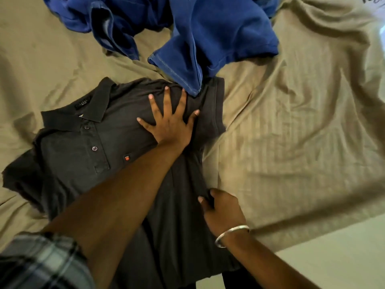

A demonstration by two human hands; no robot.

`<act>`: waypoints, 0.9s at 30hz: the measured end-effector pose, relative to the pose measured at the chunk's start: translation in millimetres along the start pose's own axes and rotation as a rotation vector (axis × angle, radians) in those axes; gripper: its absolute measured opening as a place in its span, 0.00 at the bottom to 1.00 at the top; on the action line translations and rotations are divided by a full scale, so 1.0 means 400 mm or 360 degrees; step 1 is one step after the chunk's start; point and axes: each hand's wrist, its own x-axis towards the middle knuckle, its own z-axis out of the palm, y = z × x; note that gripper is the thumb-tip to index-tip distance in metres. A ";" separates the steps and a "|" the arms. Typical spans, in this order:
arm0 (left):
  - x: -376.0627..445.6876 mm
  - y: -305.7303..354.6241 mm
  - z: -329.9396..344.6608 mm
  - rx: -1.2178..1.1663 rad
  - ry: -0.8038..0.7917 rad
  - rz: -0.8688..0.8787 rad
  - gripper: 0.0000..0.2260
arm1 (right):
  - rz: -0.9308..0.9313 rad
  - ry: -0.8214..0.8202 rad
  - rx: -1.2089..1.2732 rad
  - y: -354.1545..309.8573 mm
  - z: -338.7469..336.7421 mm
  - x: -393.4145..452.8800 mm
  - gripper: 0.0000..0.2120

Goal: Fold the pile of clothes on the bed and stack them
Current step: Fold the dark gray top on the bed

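Bedroom: sheeted bed (291, 122), strewn clothes (208, 28)

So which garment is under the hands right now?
The dark grey polo shirt, spread flat with collar and buttons showing; the blue clothes lie crumpled beyond it.

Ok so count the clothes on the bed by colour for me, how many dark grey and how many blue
Dark grey: 1, the polo shirt, spread flat under the left hand, its side edge pinched by the right hand.
Blue: at least 2 in the heap beyond it; the folds overlap, so an exact number cannot be told.
Total: at least 3.
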 end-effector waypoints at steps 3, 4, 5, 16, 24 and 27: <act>0.004 -0.006 0.001 -0.0026 -0.0009 0.0034 0.30 | -0.0015 0.0331 0.0474 0.024 0.025 -0.048 0.15; 0.002 -0.011 -0.004 -0.0061 -0.0025 0.0057 0.29 | -0.0017 0.0413 0.0559 0.027 0.027 -0.061 0.16; -0.004 -0.018 -0.009 -0.0123 -0.0015 0.0090 0.28 | -0.0025 0.0478 0.0573 0.032 0.028 -0.072 0.16; -0.459 -0.155 0.040 -0.0590 0.0154 0.0457 0.14 | -0.0240 0.0763 0.0412 0.062 0.018 -0.124 0.10; -0.398 -0.104 0.003 -0.0148 -0.0122 0.0766 0.16 | 0.0034 0.0629 0.0380 0.097 0.028 -0.213 0.02; -0.355 -0.098 -0.018 -0.0135 0.0003 0.1127 0.10 | 0.0035 0.0705 0.0590 0.095 0.032 -0.241 0.02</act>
